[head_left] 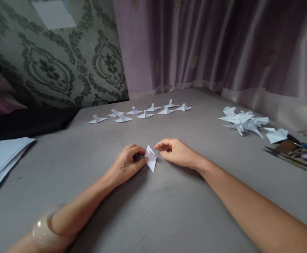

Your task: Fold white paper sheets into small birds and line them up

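Note:
A small white piece of folded paper (151, 162), shaped like a narrow diamond, is on the grey surface in front of me. My left hand (129, 160) pinches its left edge between thumb and fingers. Just off its upper right side is my right hand (176, 151), fingers curled, thumb and index fingertip a little apart. I see nothing between those fingertips. A pale bangle (44, 230) circles my left wrist area.
Several folded paper birds (145, 114) stand in two rows farther back. A heap of folded paper (244, 121) lies at the right, with scissors (292, 160) nearer me. Stacked paper sheets (3, 161) lie at the left. Behind hang purple curtains (195, 45).

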Motion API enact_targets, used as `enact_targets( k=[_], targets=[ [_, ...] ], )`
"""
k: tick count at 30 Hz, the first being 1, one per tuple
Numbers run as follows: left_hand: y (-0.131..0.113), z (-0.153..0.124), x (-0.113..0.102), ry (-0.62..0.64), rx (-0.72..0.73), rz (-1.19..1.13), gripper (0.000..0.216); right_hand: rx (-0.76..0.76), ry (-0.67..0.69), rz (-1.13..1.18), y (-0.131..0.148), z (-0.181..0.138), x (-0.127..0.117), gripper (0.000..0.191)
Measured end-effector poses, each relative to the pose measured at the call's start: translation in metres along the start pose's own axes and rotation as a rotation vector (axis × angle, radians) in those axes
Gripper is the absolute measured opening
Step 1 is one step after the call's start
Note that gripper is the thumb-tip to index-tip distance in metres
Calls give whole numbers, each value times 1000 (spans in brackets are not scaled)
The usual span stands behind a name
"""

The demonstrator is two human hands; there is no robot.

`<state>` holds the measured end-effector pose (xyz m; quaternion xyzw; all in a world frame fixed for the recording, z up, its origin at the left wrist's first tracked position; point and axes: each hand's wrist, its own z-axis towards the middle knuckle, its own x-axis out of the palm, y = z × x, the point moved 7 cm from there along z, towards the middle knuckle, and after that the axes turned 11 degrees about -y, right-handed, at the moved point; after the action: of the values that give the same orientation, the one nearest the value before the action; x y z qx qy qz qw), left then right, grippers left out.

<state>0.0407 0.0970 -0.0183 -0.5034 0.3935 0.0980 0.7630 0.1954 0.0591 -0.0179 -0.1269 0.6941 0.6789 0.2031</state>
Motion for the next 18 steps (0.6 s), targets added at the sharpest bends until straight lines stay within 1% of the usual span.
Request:
enact_targets(
  k=[2, 3, 4, 8, 14, 18],
  targets=[
    [0, -1, -2, -9, -45, -39, 20, 157, -95, 156, -8, 1, -11, 29],
    [-1, -1, -3, -13, -65, -49, 23, 207, -131, 211, -11, 0, -14, 29],
    [-1, -1, -4, -15, -82, -55, 25, 226, -152, 248, -12, 0, -15, 29],
    [-3, -3, -9, -29, -152, -65, 33, 171, -164, 289, -12, -1, -11, 28],
    [5, -2, -15, -105, -243, -139, 37, 109, -167, 252, -19, 1, -8, 27],
    [4, -2, -18, -138, -243, -172, 34, 100, -150, 224, -19, 1, -7, 26]
  ],
)
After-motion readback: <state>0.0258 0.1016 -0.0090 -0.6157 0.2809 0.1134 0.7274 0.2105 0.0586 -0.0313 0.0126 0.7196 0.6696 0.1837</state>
